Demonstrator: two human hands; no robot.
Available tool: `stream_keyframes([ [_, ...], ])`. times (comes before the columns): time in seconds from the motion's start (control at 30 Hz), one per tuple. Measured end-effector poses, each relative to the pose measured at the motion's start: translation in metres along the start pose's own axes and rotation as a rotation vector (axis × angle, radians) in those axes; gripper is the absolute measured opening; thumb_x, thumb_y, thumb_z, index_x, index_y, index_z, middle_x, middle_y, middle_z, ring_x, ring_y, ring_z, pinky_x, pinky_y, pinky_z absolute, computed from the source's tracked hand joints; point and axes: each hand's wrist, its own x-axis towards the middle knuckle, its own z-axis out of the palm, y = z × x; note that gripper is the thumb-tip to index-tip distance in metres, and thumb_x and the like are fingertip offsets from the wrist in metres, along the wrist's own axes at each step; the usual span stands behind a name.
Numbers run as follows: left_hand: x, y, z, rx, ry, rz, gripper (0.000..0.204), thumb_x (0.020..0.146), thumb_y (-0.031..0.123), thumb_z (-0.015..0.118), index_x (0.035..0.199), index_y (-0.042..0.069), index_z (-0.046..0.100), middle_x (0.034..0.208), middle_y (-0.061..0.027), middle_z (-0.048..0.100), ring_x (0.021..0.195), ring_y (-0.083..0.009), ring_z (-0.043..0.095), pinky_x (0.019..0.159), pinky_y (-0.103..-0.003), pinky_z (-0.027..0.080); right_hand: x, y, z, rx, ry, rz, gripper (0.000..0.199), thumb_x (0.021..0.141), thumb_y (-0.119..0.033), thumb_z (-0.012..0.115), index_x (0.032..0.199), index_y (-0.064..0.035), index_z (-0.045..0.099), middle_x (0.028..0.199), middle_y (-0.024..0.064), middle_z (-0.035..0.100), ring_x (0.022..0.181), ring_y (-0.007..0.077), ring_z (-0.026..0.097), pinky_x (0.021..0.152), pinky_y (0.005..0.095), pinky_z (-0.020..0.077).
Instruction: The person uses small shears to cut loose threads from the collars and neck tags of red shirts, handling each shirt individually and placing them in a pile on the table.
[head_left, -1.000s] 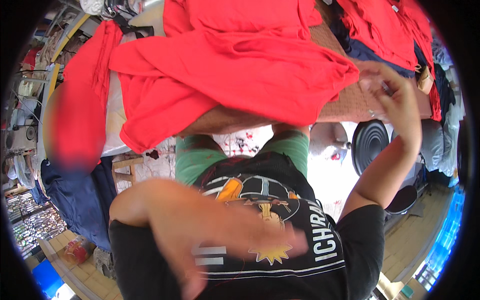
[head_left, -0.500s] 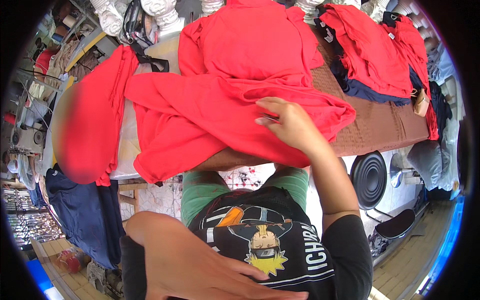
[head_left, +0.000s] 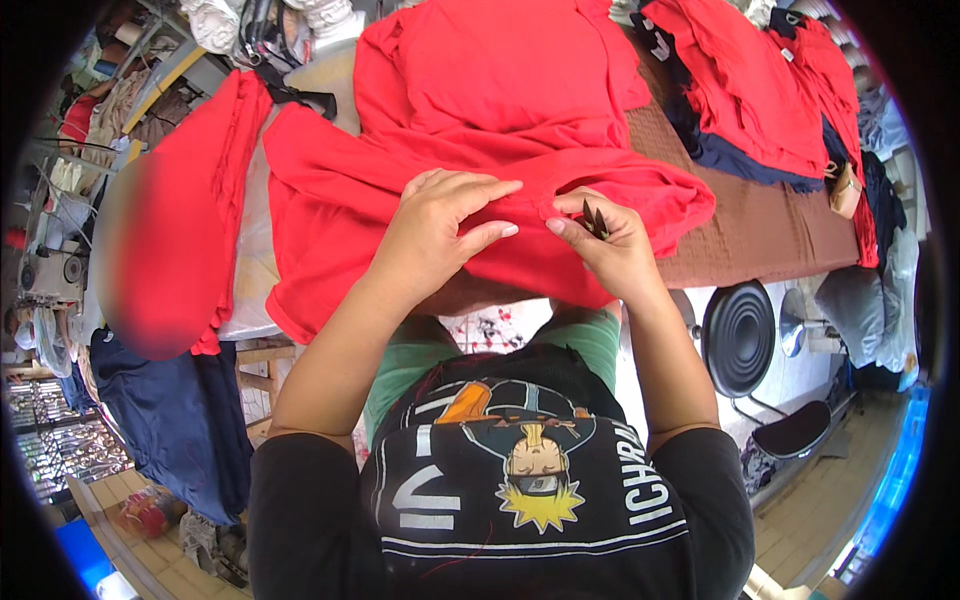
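A red garment [head_left: 340, 200] lies rumpled across the near part of the table, its hem folded up toward me. At that edge my right hand [head_left: 622, 245] pinches the cloth between thumb and forefinger. Tucked in the same hand is a small pair of thread snips [head_left: 596, 220], its dark pointed blades sticking out and its handle hidden. My left hand [head_left: 435, 220] hovers over the garment just to the left, thumb and fingers apart with nothing between them. Behind lies a pile of red garments [head_left: 490, 70].
On the brown-covered table [head_left: 760, 240], red and navy garments [head_left: 745, 100] are stacked at the far right. More red cloth [head_left: 200, 230] hangs at the left, above navy cloth [head_left: 165, 430]. A round black stool [head_left: 738, 340] stands at the right.
My left hand has risen from in front of my shirt to the garment. My right hand has closed on the garment's edge, which is now lifted slightly. The view has shifted a little.
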Motion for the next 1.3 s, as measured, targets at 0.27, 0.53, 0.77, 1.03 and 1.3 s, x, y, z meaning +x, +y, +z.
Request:
stream_keyframes([
  [0.27, -0.019, 0.018, 0.015, -0.684, 0.051, -0.288, 0.013, 0.088, 0.006, 0.065, 0.099, -0.001, 0.067, 0.088, -0.007, 0.069, 0.082, -0.0128, 0.064, 0.078, -0.027, 0.051, -0.025, -0.001, 0.002, -0.242, -0.047, -0.236, 0.015, 0.083, 0.006, 0.065, 0.097, 0.0008, 0.067, 0.086, 0.0078, 0.063, 0.078, 0.0154, 0.061, 0.071, 0.0247, 0.0473],
  [0.53, -0.018, 0.022, 0.014, -0.356, 0.094, 0.008, 0.034, 0.084, 0.006, 0.07, 0.117, 0.002, 0.062, 0.103, -0.0104, 0.067, 0.092, -0.0137, 0.062, 0.088, -0.027, 0.048, -0.031, 0.002, 0.003, -0.253, -0.04, -0.256, 0.016, 0.083, 0.008, 0.064, 0.097, 0.0007, 0.067, 0.085, 0.0082, 0.062, 0.078, 0.0161, 0.061, 0.07, 0.0254, 0.0477],
  [0.77, -0.014, 0.028, 0.028, -0.533, 0.068, -0.244, 0.013, 0.084, 0.012, 0.071, 0.094, 0.004, 0.071, 0.088, -0.0055, 0.07, 0.078, -0.0124, 0.064, 0.073, -0.026, 0.051, -0.033, -0.005, 0.003, -0.269, -0.02, -0.201, 0.015, 0.084, 0.001, 0.068, 0.098, 0.0006, 0.067, 0.077, 0.0075, 0.061, 0.072, 0.0139, 0.06, 0.067, 0.0248, 0.0472],
  [1.03, -0.011, 0.024, 0.032, -0.828, 0.097, -0.463, 0.022, 0.094, 0.013, 0.061, 0.111, -0.001, 0.062, 0.091, -0.0082, 0.069, 0.077, -0.0094, 0.062, 0.069, -0.024, 0.051, -0.037, -0.007, 0.008, -0.05, 0.064, 0.11, 0.012, 0.086, -0.009, 0.07, 0.096, -0.0018, 0.068, 0.074, -0.0043, 0.059, 0.067, 0.0029, 0.046, 0.061, 0.0206, 0.0404],
  [1.3, -0.015, 0.027, 0.035, -0.616, -0.062, -0.255, 0.04, 0.085, 0.009, 0.07, 0.123, 0.007, 0.061, 0.102, -0.0048, 0.066, 0.085, -0.0092, 0.061, 0.076, -0.024, 0.049, -0.039, 0.001, 0.006, 0.016, 0.083, 0.111, 0.012, 0.087, -0.01, 0.069, 0.095, -0.0011, 0.068, 0.077, -0.0042, 0.063, 0.071, 0.0017, 0.049, 0.065, 0.0195, 0.0425],
])
